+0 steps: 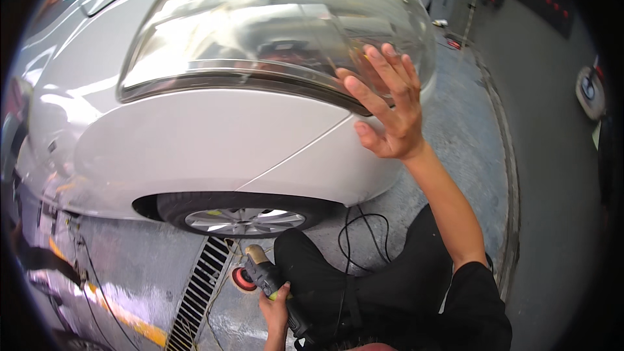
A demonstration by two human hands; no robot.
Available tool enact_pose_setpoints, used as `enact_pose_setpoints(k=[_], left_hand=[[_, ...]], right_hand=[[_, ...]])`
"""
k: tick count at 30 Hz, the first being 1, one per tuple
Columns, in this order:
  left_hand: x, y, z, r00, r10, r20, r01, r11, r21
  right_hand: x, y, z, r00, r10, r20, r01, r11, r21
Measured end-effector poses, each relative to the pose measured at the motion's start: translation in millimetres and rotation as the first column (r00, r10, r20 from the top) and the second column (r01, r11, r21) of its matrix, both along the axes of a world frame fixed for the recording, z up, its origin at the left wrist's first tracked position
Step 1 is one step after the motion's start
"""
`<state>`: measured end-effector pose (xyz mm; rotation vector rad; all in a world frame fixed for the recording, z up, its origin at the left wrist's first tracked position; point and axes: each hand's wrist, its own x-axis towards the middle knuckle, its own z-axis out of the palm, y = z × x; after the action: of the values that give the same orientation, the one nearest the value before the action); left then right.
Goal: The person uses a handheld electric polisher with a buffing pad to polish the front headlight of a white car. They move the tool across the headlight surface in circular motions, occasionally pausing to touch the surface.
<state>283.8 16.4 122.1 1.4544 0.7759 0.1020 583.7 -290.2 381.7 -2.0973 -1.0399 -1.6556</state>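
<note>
My right hand (pixel 396 107) is raised at the corner of a car's large headlight (pixel 240 32), its fingers spread and holding nothing. The fingertips overlap the clear lens in view; whether they touch it I cannot tell. Lower down, beside my knee, my left hand (pixel 276 312) is wrapped around a dark grey power polisher (pixel 263 276). A red round pad (pixel 244 278) shows at the polisher's head, held low over the floor. The silver-white car's body panel (pixel 201 136) lies between the headlight and the front wheel (pixel 250 214).
A black cable (pixel 348 237) loops on the grey floor near the tyre and my legs. Left of the polisher runs a metal drain grate (pixel 203 289). More cables and a yellow floor stripe (pixel 143 328) lie at the lower left. A dark grey wall (pixel 546 175) rises on the right.
</note>
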Motion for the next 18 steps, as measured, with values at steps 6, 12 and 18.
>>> enact_pose_setpoints(k=[6, 12, 18], left_hand=[[-17, -3, 16, 0.970, 0.193, 0.151, -0.192, 0.981, -0.017], [-28, -17, 78, 0.899, 0.216, 0.381, -0.212, 0.976, -0.055], [-33, -39, 118, 0.806, 0.038, 0.591, 0.065, 0.986, -0.152]], right_hand=[[8, -1, -3, 0.998, 0.056, -0.007, -0.056, 0.998, -0.005], [8, -2, 4, 0.992, 0.121, -0.036, -0.121, 0.993, 0.014], [9, -25, -4, 0.914, 0.400, -0.069, -0.390, 0.912, 0.127]])
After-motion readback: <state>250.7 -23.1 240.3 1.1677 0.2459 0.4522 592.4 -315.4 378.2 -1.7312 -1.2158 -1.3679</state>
